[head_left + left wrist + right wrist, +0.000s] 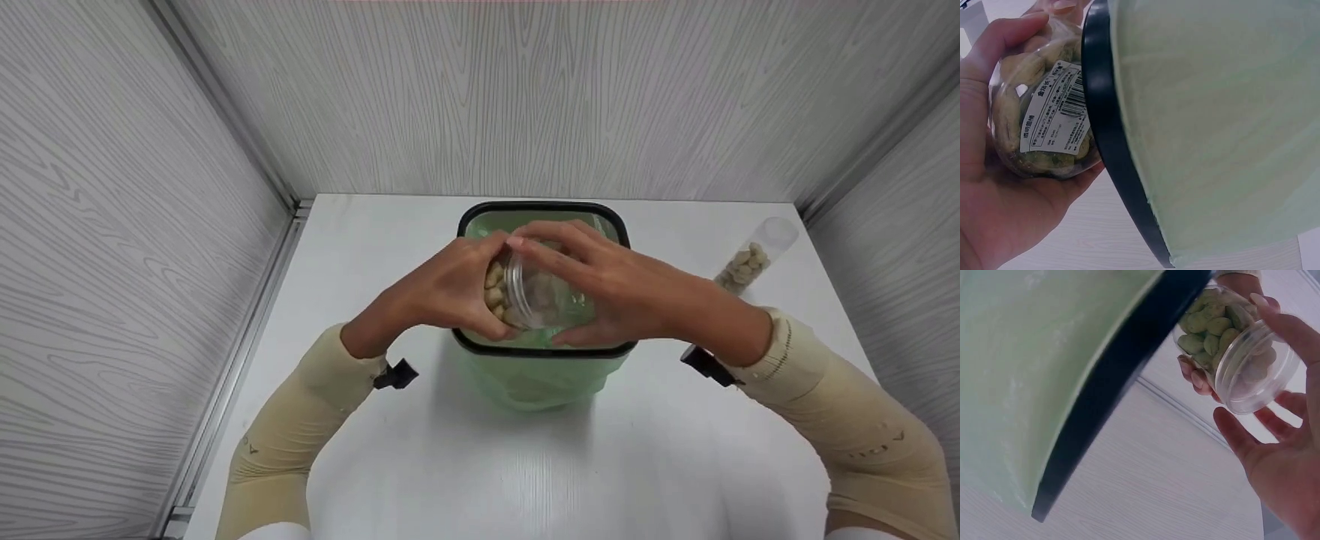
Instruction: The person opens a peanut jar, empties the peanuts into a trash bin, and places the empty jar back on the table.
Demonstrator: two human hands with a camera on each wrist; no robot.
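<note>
A clear plastic jar point(497, 289) of tan-green, nut-like pieces is held sideways above the opening of a bin point(544, 352) with a black rim and green liner. My left hand point(457, 285) grips the jar's filled end, which bears a white label point(1055, 109) with a barcode. Around the clear, ridged lid end point(1252, 371) curve the fingers of my right hand point(600, 281). In the head view its fingertips meet those of the left hand at the jar's top. The right thumb point(1235, 439) lies low beside the rim; whether it touches cannot be told.
A second clear container point(750, 259) with similar pieces stands at the right, partly behind my right forearm. The bin rests on a white table point(375, 247) enclosed by grey wood-grain panels point(487, 97) at the back and both sides.
</note>
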